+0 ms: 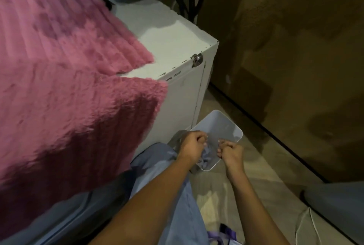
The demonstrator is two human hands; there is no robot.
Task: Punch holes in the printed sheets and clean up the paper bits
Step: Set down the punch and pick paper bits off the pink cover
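Note:
A pale rectangular waste bin [228,121] stands on the floor beside a white cabinet. Both my hands hover over its near half. My left hand [194,145] is curled into a fist above the bin's left rim. My right hand [230,151] is also closed, a little apart from the left, over the near rim. Something crumpled and bluish [203,159] lies in the bin just below my left hand. I cannot tell whether either fist pinches anything small. No printed sheets or hole punch are in view.
The white cabinet [177,47] rises left of the bin, with a fluffy pink rug [69,77] draped over its top and front. My blue-clad leg [177,205] fills the foreground. A brown wall [295,57] runs on the right, and a white cable [313,223] lies on the floor.

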